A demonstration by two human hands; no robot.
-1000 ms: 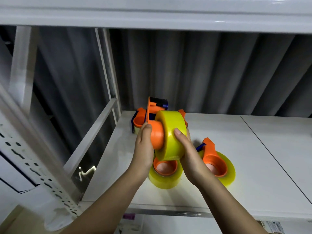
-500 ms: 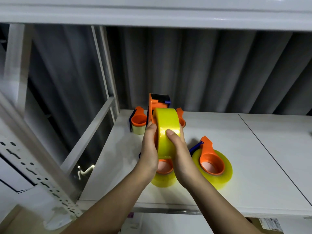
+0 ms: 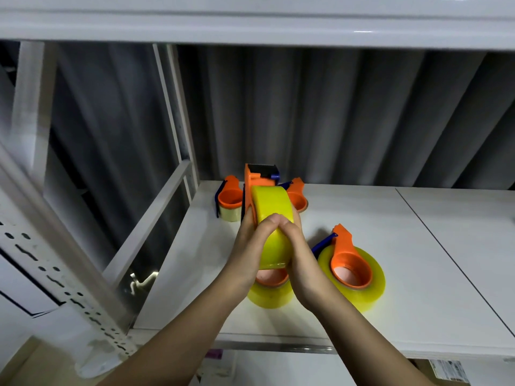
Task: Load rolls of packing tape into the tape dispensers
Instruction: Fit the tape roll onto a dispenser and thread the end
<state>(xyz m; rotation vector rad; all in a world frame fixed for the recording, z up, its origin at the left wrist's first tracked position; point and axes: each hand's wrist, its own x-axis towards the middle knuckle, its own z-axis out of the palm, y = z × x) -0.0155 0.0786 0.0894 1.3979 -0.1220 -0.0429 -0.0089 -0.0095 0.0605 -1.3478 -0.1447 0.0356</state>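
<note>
Nearest, both forearms reach up from the bottom edge toward the white shelf (image 3: 362,218). The left hand (image 3: 250,246) and the right hand (image 3: 299,254) grasp the same yellow tape roll (image 3: 271,207) from either side, thumbs meeting on its near face. The roll stands on edge, lifted above the shelf, seated on an orange tape dispenser (image 3: 255,176) whose dark head rises just beyond the roll's top.

Directly under the hands, a loaded roll (image 3: 269,296) with an orange core lies flat near the front of the shelf, partly hidden by the wrists. Just to the right lies another loaded dispenser (image 3: 351,270), flat, its orange handle and blue blade tab pointing away toward the far left.

Farther back, left of the held roll, a small pale roll (image 3: 230,210) stands with an orange dispenser in it. A far orange dispenser (image 3: 297,197) shows just right of the held roll, mostly hidden. Behind the shelf runs a dark corrugated wall (image 3: 362,121).
</note>
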